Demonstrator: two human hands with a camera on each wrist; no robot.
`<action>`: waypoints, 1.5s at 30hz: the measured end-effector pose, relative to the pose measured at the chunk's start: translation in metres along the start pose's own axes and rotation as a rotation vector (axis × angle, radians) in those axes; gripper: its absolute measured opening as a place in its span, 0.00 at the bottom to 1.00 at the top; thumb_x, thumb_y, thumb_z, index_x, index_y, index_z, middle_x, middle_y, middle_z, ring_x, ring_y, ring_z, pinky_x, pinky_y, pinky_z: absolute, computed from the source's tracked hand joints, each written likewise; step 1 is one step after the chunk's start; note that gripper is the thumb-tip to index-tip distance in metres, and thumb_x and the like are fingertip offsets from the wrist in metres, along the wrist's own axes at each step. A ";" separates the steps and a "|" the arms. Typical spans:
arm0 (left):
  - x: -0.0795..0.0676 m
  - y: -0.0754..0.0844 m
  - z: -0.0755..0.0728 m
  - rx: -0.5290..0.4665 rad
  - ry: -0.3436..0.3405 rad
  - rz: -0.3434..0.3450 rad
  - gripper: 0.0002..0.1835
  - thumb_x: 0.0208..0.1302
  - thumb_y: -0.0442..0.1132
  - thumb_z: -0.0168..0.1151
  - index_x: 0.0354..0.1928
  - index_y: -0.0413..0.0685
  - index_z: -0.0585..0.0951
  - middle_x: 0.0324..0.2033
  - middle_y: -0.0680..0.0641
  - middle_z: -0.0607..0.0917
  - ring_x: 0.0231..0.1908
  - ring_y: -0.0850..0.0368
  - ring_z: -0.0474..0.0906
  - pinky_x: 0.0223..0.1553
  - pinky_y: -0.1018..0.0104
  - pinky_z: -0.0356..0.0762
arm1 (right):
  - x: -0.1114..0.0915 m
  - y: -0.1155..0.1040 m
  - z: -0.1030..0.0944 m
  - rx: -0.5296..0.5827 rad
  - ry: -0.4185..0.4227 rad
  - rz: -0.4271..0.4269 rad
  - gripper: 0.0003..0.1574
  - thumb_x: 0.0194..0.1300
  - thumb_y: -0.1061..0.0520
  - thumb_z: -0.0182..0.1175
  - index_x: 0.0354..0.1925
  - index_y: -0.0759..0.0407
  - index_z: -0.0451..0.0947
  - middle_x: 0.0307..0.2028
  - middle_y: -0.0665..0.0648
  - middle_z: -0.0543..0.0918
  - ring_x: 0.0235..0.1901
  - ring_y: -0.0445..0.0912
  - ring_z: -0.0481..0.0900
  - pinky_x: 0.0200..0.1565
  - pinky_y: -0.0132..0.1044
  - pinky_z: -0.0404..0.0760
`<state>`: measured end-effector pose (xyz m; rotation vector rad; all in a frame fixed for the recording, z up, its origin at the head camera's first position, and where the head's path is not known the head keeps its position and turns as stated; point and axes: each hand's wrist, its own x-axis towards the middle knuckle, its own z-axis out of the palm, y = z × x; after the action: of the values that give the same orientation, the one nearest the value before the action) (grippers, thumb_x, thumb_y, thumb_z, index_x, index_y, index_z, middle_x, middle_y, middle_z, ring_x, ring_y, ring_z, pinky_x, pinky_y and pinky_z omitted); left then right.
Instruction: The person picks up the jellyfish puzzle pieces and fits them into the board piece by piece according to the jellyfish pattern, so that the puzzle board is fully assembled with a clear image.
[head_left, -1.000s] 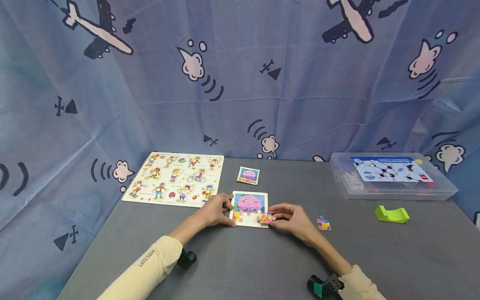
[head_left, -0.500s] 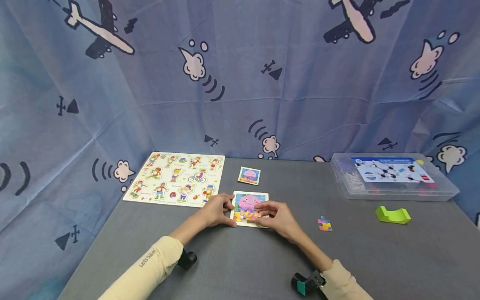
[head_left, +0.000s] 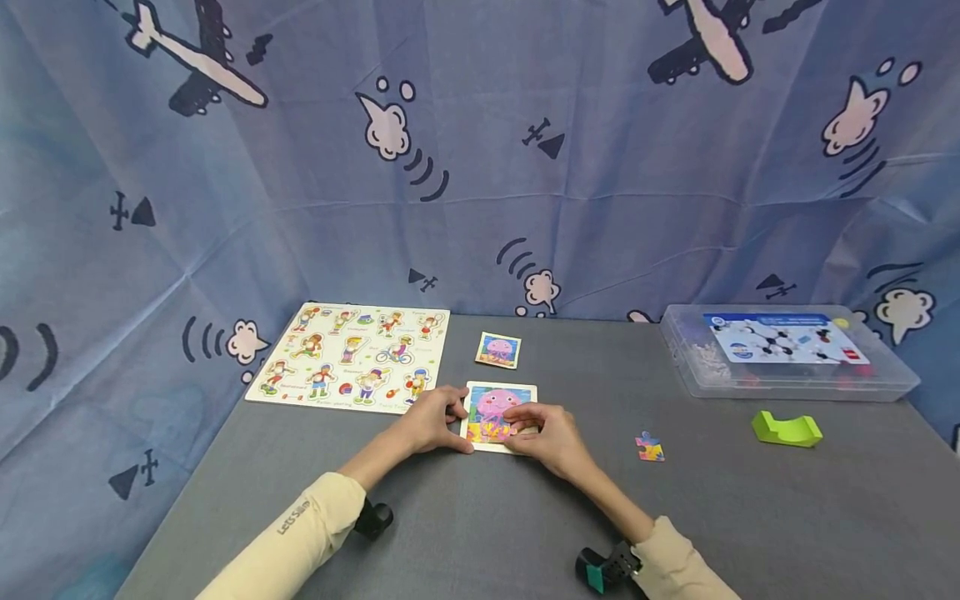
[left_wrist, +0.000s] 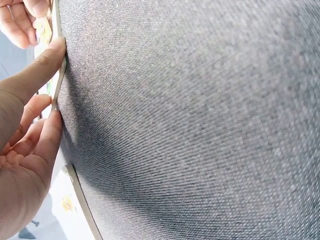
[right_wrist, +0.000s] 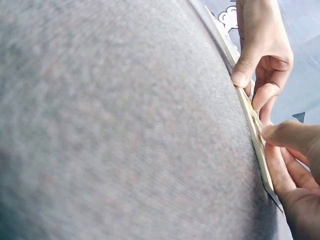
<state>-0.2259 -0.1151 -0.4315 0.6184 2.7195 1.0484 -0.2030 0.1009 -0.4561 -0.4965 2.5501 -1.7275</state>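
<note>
A small jigsaw board (head_left: 495, 447) with a pink jellyfish picture lies at the middle of the table. My left hand (head_left: 431, 423) grips its left side, thumb at the near corner and fingertips along the edge, as the left wrist view also shows. Over the lower part of the board, my right hand (head_left: 553, 435) pinches a pink and yellow puzzle piece (head_left: 501, 432) between thumb and fingers, low against the picture. Those fingers cover the board's right side. Off to the right, another puzzle piece (head_left: 649, 447) lies loose on the table.
Behind the board lies a small jellyfish picture card (head_left: 498, 351). A large board of cartoon children (head_left: 348, 358) is at the back left. A clear plastic case (head_left: 787, 354) stands at the back right, with a green curved block (head_left: 787, 429) in front of it.
My right hand has moved left from the board's right edge with the puzzle piece, bringing it down onto the lower part of the board. The left hand stays in place.
</note>
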 end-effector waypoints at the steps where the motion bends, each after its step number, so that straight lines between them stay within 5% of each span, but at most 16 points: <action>1: 0.000 0.000 0.000 0.000 0.001 0.001 0.19 0.37 0.35 0.82 0.30 0.40 0.80 0.58 0.37 0.76 0.52 0.48 0.77 0.44 0.68 0.81 | 0.000 0.000 0.001 -0.015 0.002 -0.007 0.19 0.45 0.71 0.72 0.39 0.71 0.82 0.33 0.62 0.86 0.31 0.48 0.83 0.31 0.26 0.82; 10: -0.001 -0.003 -0.001 -0.012 0.007 -0.003 0.19 0.37 0.35 0.82 0.29 0.40 0.79 0.58 0.37 0.76 0.54 0.46 0.76 0.45 0.67 0.81 | 0.002 -0.005 0.003 -0.157 -0.003 -0.063 0.15 0.46 0.70 0.72 0.36 0.68 0.84 0.33 0.60 0.87 0.28 0.43 0.84 0.29 0.26 0.82; 28: -0.001 -0.004 0.000 -0.048 0.001 -0.008 0.18 0.37 0.33 0.81 0.29 0.40 0.79 0.60 0.36 0.75 0.56 0.44 0.75 0.47 0.64 0.81 | 0.009 -0.012 0.005 -0.103 -0.030 -0.071 0.12 0.47 0.74 0.71 0.33 0.70 0.82 0.31 0.62 0.86 0.28 0.43 0.83 0.30 0.27 0.83; 37: -0.001 -0.002 0.001 -0.060 -0.013 -0.014 0.18 0.38 0.33 0.81 0.29 0.39 0.78 0.60 0.35 0.74 0.57 0.44 0.74 0.47 0.65 0.81 | 0.002 -0.007 -0.019 0.179 -0.029 0.052 0.19 0.53 0.74 0.66 0.45 0.79 0.77 0.40 0.73 0.83 0.39 0.57 0.84 0.39 0.30 0.84; 45: 0.000 0.001 0.001 -0.049 -0.018 -0.031 0.18 0.39 0.32 0.80 0.28 0.40 0.78 0.61 0.35 0.73 0.58 0.43 0.73 0.49 0.64 0.80 | -0.017 0.008 -0.069 0.309 -0.003 0.096 0.27 0.58 0.72 0.64 0.55 0.82 0.69 0.51 0.78 0.76 0.44 0.46 0.83 0.45 0.30 0.82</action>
<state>-0.2248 -0.1141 -0.4318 0.5738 2.6704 1.0932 -0.2024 0.1702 -0.4391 -0.3533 2.2031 -2.0293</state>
